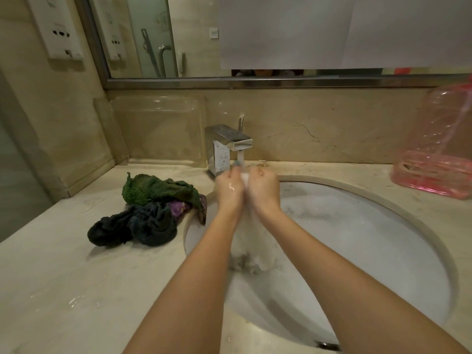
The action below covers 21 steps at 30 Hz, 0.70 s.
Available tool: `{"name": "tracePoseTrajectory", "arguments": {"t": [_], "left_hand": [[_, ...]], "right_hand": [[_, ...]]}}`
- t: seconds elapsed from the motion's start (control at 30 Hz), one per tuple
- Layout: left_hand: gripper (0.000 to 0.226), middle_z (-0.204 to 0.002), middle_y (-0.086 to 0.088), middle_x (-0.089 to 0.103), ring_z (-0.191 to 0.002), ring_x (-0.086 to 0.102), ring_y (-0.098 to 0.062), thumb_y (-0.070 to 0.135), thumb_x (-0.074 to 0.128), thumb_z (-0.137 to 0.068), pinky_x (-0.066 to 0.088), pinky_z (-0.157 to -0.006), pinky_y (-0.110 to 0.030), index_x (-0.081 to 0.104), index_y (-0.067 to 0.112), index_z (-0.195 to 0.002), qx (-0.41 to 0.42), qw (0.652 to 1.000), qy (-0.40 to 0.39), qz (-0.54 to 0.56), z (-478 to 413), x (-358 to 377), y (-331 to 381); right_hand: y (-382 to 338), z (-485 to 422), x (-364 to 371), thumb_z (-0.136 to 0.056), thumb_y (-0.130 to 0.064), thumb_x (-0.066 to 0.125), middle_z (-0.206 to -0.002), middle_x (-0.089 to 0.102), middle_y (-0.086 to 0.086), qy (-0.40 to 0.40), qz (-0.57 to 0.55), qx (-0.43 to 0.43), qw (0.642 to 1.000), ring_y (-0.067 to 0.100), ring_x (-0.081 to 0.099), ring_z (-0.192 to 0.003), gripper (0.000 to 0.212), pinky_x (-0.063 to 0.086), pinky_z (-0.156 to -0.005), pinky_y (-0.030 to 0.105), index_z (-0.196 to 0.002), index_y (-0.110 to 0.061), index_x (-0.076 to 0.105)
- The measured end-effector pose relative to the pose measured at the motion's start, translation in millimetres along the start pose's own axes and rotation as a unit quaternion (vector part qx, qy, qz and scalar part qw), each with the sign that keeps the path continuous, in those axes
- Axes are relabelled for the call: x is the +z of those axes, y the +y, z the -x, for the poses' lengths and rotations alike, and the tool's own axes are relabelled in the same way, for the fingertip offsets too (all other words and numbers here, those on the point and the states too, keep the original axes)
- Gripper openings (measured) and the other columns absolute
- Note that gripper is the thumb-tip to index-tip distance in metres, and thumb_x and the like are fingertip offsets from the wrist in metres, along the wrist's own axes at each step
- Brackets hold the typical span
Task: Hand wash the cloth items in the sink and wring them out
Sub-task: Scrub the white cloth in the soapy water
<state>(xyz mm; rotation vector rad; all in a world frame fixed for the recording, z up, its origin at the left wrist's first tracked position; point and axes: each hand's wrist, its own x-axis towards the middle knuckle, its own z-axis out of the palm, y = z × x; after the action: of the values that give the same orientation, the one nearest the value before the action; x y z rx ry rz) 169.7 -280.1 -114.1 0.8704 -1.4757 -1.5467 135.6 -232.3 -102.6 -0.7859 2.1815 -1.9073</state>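
Left hand [229,187] and right hand [264,187] wet, glistening; forearms bare up to frame edge.

No text, label, brand or number can be read. Faint grey print is seen near the top of the white wall panel [58,29] on the left, but it is too blurred to be made out. Marks are also borne by a small white plate [214,33] reflected in the mirror [194,52], and these are too small to be read.
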Motion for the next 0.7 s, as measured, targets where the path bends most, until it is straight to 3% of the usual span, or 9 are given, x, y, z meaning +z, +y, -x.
{"name": "tracePoseTrajectory", "arguments": {"t": [0.1,0.2,0.3,0.43,0.53,0.7], "left_hand": [[0.033,-0.056,0.000,0.054,-0.069,0.051,-0.022,0.015,0.050,-0.098,0.038,-0.063,-0.030,0.054,0.011,-0.066,-0.063,0.997,0.021,0.034,-13,-14,-6],[0.028,-0.072,-0.009,0.056,-0.074,0.053,-0.020,0.025,0.051,-0.100,0.041,-0.062,-0.028,0.058,0.008,-0.080,-0.013,0.999,-0.029,-0.005,-1,-11,-3],[0.038,-0.067,-0.009,0.055,-0.065,0.053,-0.017,0.033,0.050,-0.101,0.042,-0.063,-0.027,0.055,0.007,-0.073,0.004,0.997,-0.079,0.012,14,-1,4],[0.034,-0.075,-0.009,0.056,-0.070,0.051,-0.019,0.029,0.044,-0.103,0.042,-0.067,-0.031,0.055,0.010,-0.077,-0.007,0.998,-0.049,-0.039,-2,-15,-4],[0.029,-0.072,-0.004,0.057,-0.070,0.054,-0.015,0.016,0.043,-0.103,0.046,-0.064,-0.026,0.058,0.011,-0.078,-0.025,0.997,-0.067,0.018,-4,-25,-5],[0.038,-0.078,-0.006,0.062,-0.071,0.059,-0.013,0.039,0.046,-0.102,0.048,-0.064,-0.023,0.063,0.010,-0.086,0.017,0.988,-0.155,0.021,20,-2,5]], "right_hand": [[-8,15,10,-0.095,-0.013,0.047,-0.048,0.036,-0.004,-0.048,0.061,-0.051,0.996,0.010,0.031,-0.048,0.050,0.024,-0.047,0.029,-0.047,-0.020,0.035],[1,-6,9,-0.098,-0.018,0.042,-0.064,0.052,0.006,-0.003,0.045,-0.001,0.999,0.021,0.043,-0.061,0.044,0.035,-0.059,0.034,-0.054,-0.016,0.043],[13,-17,-4,-0.098,-0.019,0.040,-0.077,0.059,0.013,0.023,0.030,0.036,0.999,0.027,0.051,-0.075,0.037,0.041,-0.069,0.039,-0.064,-0.011,0.051],[2,14,5,-0.098,-0.016,0.043,-0.057,0.047,0.002,-0.009,0.049,-0.039,0.998,0.015,0.039,-0.054,0.045,0.030,-0.052,0.029,-0.053,-0.016,0.042],[-5,22,16,-0.098,-0.016,0.045,-0.051,0.043,0.000,-0.033,0.062,-0.075,0.995,0.012,0.036,-0.050,0.047,0.028,-0.050,0.030,-0.051,-0.015,0.043],[18,-29,-16,-0.101,-0.022,0.040,-0.067,0.050,0.007,0.048,0.054,-0.004,0.997,0.024,0.044,-0.070,0.047,0.030,-0.063,0.031,-0.055,-0.017,0.038]]}}
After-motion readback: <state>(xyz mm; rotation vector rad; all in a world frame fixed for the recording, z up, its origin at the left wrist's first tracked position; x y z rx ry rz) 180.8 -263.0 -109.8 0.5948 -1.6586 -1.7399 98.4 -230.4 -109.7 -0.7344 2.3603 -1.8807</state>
